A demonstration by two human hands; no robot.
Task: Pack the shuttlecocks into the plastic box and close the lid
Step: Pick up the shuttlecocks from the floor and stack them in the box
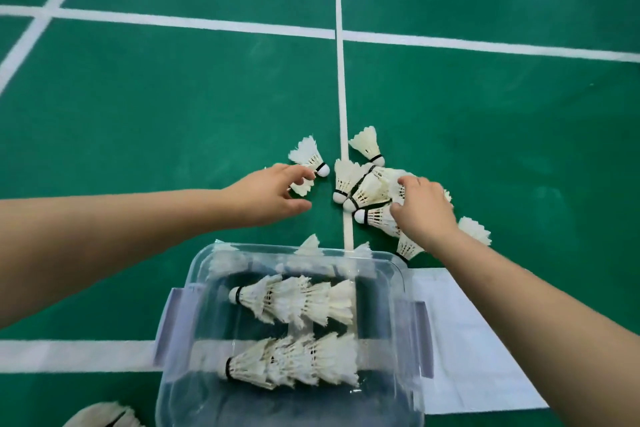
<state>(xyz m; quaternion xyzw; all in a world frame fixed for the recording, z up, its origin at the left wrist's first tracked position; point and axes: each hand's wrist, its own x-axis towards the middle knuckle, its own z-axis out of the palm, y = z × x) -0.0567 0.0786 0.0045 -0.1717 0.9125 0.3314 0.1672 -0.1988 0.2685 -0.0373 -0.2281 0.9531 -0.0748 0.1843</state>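
A clear plastic box (398, 274) stands open on a green court floor (173, 97), across a white floor line (69, 355) that runs left to right. Inside the box lie two nested rows of shuttlecocks: the far row (294, 300) and the near row (294, 362), each with its cork end pointing left. More feathers show through the far wall of the box. Beyond the box, a loose pile of shuttlecocks (367, 189) lies on and beside a second white line (341, 80) that runs away from the viewer. A single shuttlecock (369, 144) lies just behind the pile. The left hand (270, 196) reaches forward with its fingers curled; the fingertips touch a shuttlecock (310, 156) to the left of the pile, and a second one lies partly beneath the fingers. Whether the left hand grips either one cannot be determined. The right hand (424, 210) rests on the right part of the pile with its fingers bent over several shuttlecocks; a firm hold cannot be confirmed. A flat white sheet (467, 340) lies on the floor to the right of the box, under the right forearm. At the bottom left edge, more feathers (100, 416) are partly visible.
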